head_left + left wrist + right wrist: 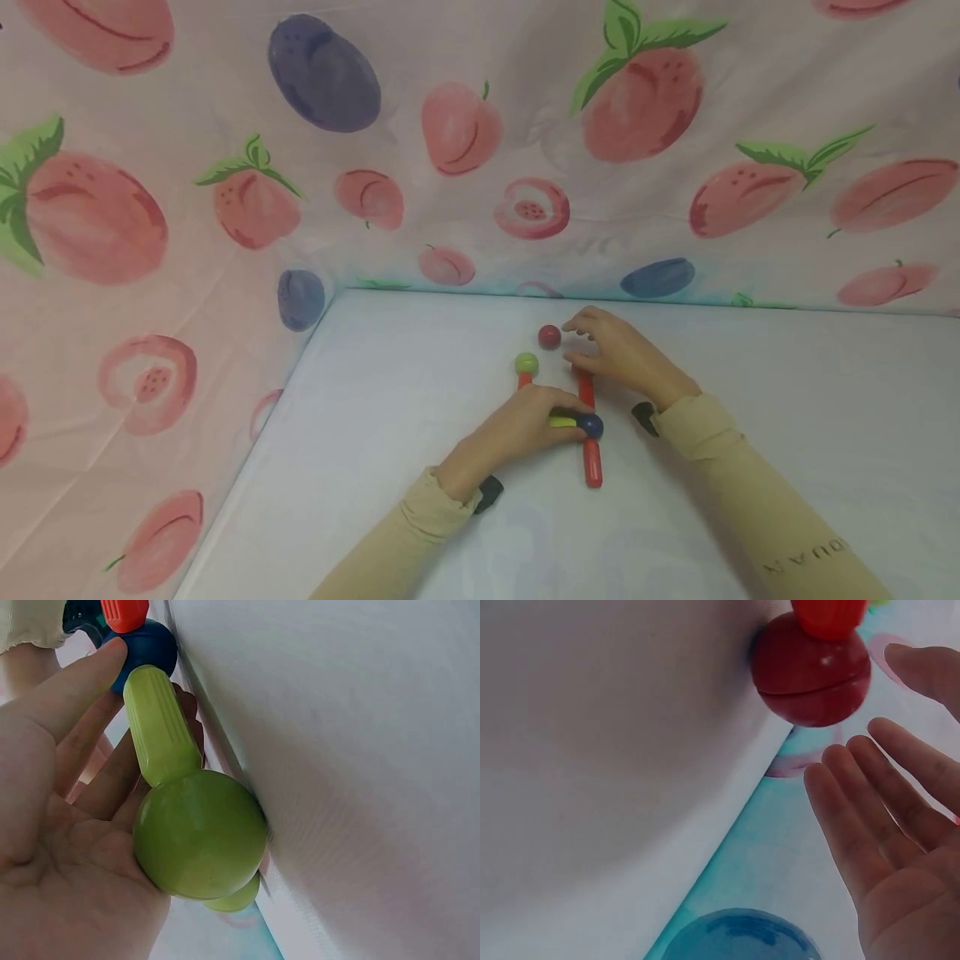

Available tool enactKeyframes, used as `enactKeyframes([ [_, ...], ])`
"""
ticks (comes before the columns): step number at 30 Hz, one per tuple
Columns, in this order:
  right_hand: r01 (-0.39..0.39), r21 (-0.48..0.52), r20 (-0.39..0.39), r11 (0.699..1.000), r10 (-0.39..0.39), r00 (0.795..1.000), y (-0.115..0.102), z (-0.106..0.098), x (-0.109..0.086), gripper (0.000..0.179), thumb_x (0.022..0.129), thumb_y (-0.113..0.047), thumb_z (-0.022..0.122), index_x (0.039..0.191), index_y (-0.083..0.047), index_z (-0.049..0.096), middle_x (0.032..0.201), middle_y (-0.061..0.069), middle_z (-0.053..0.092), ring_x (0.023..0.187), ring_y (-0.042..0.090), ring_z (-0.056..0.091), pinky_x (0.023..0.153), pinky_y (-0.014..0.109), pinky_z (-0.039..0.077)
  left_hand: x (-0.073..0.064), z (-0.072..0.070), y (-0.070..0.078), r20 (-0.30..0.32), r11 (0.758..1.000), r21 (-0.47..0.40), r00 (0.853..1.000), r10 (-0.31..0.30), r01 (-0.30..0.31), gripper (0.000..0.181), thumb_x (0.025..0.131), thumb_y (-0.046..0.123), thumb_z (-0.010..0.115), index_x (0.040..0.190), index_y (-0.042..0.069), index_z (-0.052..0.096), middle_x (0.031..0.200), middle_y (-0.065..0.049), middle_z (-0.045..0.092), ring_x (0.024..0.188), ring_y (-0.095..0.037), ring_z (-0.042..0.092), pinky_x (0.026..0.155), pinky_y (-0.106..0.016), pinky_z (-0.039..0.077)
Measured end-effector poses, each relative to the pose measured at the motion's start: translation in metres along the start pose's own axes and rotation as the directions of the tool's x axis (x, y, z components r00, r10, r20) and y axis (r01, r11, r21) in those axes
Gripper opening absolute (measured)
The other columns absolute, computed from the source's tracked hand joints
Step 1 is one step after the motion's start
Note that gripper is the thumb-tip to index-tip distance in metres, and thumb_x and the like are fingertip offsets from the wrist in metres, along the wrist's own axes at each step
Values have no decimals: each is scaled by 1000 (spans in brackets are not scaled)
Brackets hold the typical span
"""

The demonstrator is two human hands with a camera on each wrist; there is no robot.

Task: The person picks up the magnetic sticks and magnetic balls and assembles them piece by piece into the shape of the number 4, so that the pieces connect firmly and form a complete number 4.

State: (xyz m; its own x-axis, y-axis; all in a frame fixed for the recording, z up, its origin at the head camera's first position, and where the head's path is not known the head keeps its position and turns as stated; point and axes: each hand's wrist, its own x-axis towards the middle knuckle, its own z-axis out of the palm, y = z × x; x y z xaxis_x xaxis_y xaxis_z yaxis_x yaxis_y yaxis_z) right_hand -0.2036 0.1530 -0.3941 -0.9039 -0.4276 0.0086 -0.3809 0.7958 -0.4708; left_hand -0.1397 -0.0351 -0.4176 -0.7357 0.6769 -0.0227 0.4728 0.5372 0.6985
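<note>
My left hand (525, 423) pinches a blue ball (592, 427), its thumb tip against it and the fingers behind a yellow-green rod (161, 724). That rod runs from the blue ball to a green ball (199, 836) close to the palm. One red rod (593, 464) extends from the blue ball toward me, another red rod (587, 392) away from me. At the farther rod's end is a red ball (814, 671), mostly covered by my right hand (626, 354) in the head view. The right hand's fingers are spread and relaxed beside it, holding nothing.
A loose red ball (549, 336) lies just beyond the right fingertips. Left of it, a second green ball (527, 363) tops a short red rod (524, 379) partly hidden by the left hand. Fruit-patterned cloth (450, 217) rises behind and left of the white tabletop (390, 375).
</note>
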Motion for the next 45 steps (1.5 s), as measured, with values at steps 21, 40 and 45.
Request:
enactKeyframes([
  [21,47,-26,-19,999,-48,999,1,11,17,53,88,-15,75,135,0,56,139,20,53,134,37,46,111,52,39,0,1,-1,-21,999,14,999,47,-47,27,90,24,75,115,15,74,104,10,74,98,3,63,93,-11,46],
  [40,24,3,8,1000,-24,1000,-2,17,20,41,91,-13,72,129,-2,62,126,14,65,124,32,57,108,49,43,-1,1,-1,-24,999,0,999,44,-44,26,89,23,75,114,15,74,103,11,74,96,3,63,92,-10,46],
  [45,4,8,9,1000,-4,1000,-3,18,23,38,92,-16,72,126,0,64,119,14,68,118,31,61,104,48,47,0,1,-1,-27,999,18,999,43,-43,25,90,22,75,113,15,74,102,11,74,95,4,63,90,-10,47],
])
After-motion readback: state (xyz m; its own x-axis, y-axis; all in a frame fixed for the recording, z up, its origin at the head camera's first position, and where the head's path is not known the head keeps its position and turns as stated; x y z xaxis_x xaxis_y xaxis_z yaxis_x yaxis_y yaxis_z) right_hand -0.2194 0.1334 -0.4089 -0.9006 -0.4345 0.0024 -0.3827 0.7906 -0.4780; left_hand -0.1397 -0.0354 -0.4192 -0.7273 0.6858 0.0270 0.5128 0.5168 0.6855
